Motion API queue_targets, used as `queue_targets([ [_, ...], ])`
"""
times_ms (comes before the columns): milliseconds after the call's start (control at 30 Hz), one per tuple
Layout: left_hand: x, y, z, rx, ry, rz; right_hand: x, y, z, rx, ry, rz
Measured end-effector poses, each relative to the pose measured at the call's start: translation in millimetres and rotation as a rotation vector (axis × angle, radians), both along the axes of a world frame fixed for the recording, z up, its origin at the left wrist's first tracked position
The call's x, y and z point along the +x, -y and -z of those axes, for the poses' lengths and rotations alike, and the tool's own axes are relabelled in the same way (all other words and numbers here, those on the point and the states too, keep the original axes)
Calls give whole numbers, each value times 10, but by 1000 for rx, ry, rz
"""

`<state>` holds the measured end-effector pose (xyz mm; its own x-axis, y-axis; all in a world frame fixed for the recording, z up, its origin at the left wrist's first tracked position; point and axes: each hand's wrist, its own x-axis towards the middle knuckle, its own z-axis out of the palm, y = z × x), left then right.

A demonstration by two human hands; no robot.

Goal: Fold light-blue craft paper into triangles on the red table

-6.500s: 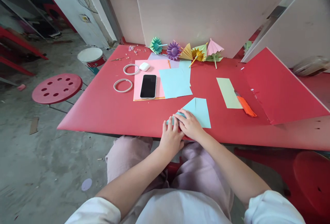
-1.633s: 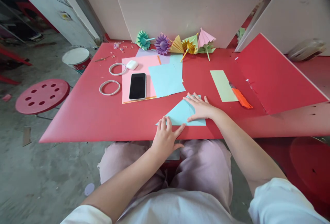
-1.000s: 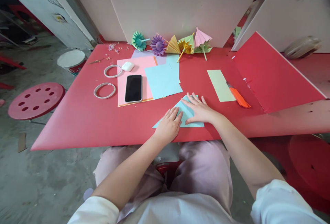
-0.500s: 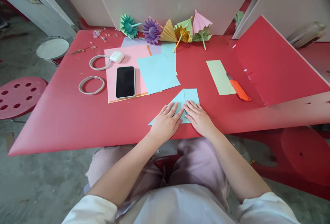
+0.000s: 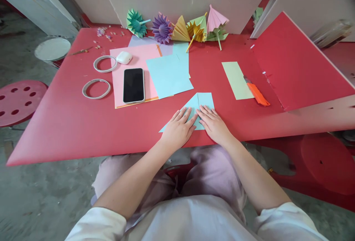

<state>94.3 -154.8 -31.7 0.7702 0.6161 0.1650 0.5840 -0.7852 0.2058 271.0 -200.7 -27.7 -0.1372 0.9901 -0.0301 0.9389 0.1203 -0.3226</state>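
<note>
Both hands [image 5: 176, 130] [image 5: 217, 127] on blue paper [image 5: 204, 100]

Your left hand [image 5: 177, 129] and right hand [image 5: 215, 125] lie palm-down side by side, fingers [image 5: 186, 114] forward, both bare forearms [image 5: 133, 178] slanting inward.

Folded paper [image 5: 205, 101] near: plain light blue, same as loose sheet [image 5: 170, 78] beyond it. Tabletop [image 5: 66, 122]: red. Phone [image 5: 134, 85]: black screen, pale rim. Sheet under it [image 5: 119, 85]: pink, orange showing at the edge. Rings on the left [image 5: 97, 97]: white. Far row of paper umbrellas, left to right: teal [image 5: 135, 22], purple, yellow with light green, pink. Right: pale green strip [image 5: 237, 80], orange cutter [image 5: 258, 94], red board [image 5: 302, 63] with white edge. Trousers [image 5: 216, 170]: mauve. Sleeves [image 5: 97, 226]: white.
</note>
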Motion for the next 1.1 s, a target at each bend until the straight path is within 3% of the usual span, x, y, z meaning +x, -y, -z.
queue_targets([
  [367,-6,0,4,4,6,3,-7,-2,10,4,2,4],
  [533,-5,5,15,15,9,2,-26,-11,0,77,-14,16],
  [833,-1,6,16,8,44,-16,-100,-470,-164,174,-33,22],
  [1100,0,1,38,14,67,-11,-243,-552,-130,45,-37,-67],
])
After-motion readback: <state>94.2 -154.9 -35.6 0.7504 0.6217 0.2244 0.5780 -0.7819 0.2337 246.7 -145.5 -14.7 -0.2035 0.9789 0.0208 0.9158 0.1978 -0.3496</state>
